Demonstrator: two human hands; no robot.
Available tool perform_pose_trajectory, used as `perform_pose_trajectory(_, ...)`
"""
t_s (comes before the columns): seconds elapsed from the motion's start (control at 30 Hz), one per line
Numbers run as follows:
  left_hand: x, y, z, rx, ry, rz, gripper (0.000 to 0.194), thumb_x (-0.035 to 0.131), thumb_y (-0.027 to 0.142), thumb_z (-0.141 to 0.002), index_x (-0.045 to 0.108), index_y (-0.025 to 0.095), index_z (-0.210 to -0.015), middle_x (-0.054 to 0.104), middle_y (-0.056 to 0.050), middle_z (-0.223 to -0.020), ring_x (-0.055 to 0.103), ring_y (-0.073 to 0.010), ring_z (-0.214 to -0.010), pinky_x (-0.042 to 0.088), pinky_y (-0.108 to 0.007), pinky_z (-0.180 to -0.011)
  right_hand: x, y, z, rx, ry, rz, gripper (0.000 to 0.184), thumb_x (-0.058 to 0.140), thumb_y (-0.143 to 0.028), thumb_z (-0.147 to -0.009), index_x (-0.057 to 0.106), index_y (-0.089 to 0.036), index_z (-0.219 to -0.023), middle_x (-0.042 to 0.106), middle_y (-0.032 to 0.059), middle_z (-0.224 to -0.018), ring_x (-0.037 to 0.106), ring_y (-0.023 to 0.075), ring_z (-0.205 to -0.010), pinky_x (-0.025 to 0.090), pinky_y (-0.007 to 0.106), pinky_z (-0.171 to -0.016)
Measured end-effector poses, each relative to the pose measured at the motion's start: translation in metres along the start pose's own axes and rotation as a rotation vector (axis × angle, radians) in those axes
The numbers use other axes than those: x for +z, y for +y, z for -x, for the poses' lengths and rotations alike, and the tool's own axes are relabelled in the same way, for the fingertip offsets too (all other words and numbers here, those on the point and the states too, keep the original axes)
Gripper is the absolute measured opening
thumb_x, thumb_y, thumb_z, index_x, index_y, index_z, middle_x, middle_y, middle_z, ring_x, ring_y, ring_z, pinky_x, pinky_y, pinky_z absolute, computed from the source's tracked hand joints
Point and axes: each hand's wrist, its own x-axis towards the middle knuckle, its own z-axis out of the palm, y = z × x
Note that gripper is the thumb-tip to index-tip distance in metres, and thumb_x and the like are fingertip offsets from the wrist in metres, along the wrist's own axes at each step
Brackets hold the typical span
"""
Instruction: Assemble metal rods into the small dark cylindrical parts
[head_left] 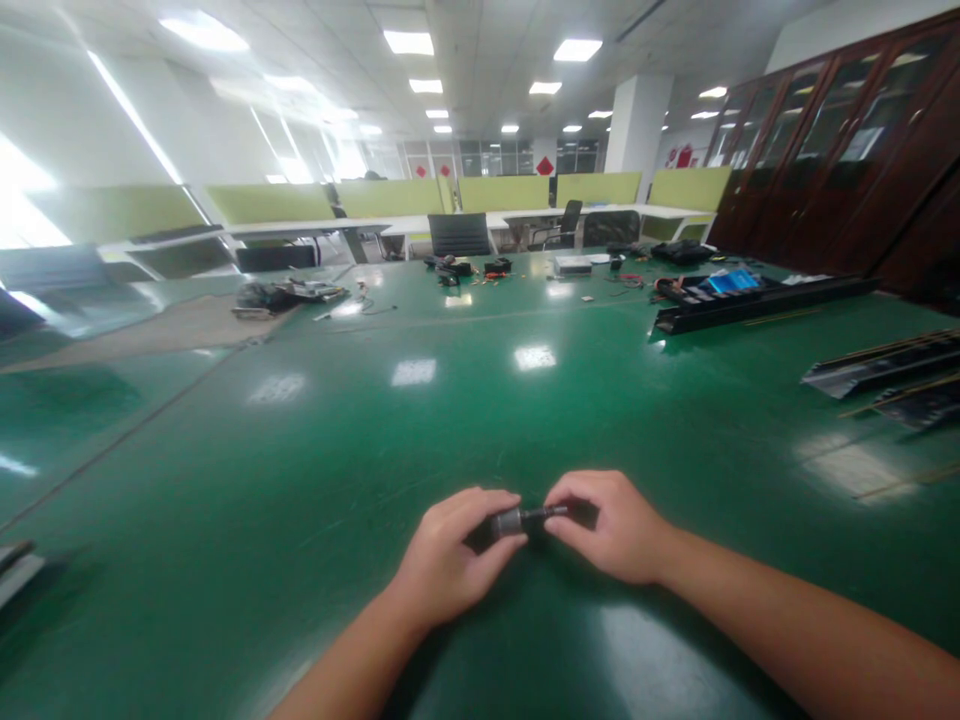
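Observation:
Just above the green tabletop, my left hand pinches a small grey cylinder between thumb and fingers. A thin dark rod sticks out of the cylinder's right end. The far end of that rod lies between the thumb and forefinger of my right hand, which is closed on it. The two hands face each other, with a short gap between their fingertips. Whether cylinder and rod are one piece or two, I cannot tell.
Long black metal channels with a blue item lie at the back right, more channels nearer on the right. A grey box and small black parts stand at the far edge. Bagged items lie far left.

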Motion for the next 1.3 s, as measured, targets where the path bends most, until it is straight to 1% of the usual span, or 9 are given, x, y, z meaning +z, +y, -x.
perform_pose_trajectory(0.47,-0.0007,-0.0027,-0.0007,-0.009,-0.005,0.0,0.028,0.073,0.022,-0.082,0.066,0.022,-0.11,0.074,-0.005,-0.099,0.07,-0.0168,-0.086,0.057,-0.028,-0.079,-0.0018,0.0025,-0.0012,-0.004,0.005,0.025,0.005,0.068,-0.021,-0.085,0.07,-0.019,-0.089,0.069,0.0022,-0.08,0.062,0.0166,-0.072,0.046,0.028,-0.07)
perform_pose_trajectory(0.87,-0.0015,-0.002,-0.0001,-0.006,0.005,-0.006,0.027,0.073,0.023,-0.082,0.067,0.021,-0.109,0.075,-0.006,-0.098,0.071,-0.0179,-0.085,0.058,-0.029,-0.079,-0.0042,0.0023,-0.0011,-0.017,0.009,0.047,0.004,0.067,-0.021,-0.084,0.069,-0.019,-0.087,0.07,0.0024,-0.079,0.063,0.017,-0.071,0.047,0.028,-0.069)
perform_pose_trajectory(1.03,-0.0027,-0.0019,-0.0011,-0.007,0.009,-0.011,0.029,0.073,0.023,-0.082,0.067,0.021,-0.11,0.075,-0.005,-0.097,0.071,-0.0172,-0.085,0.058,-0.028,-0.078,-0.0054,0.0018,-0.0021,-0.012,0.015,0.043,0.004,0.068,-0.02,-0.084,0.069,-0.019,-0.087,0.07,0.0025,-0.08,0.063,0.0173,-0.072,0.048,0.029,-0.07)
perform_pose_trajectory(1.3,-0.003,-0.0021,-0.0003,-0.001,0.027,-0.034,0.027,0.073,0.025,-0.082,0.069,0.02,-0.108,0.075,-0.007,-0.097,0.072,-0.0193,-0.085,0.06,-0.031,-0.08,-0.0067,0.0033,-0.0022,-0.026,0.006,0.05,0.004,0.068,-0.02,-0.084,0.069,-0.02,-0.088,0.07,0.0025,-0.08,0.063,0.0172,-0.072,0.048,0.028,-0.07)
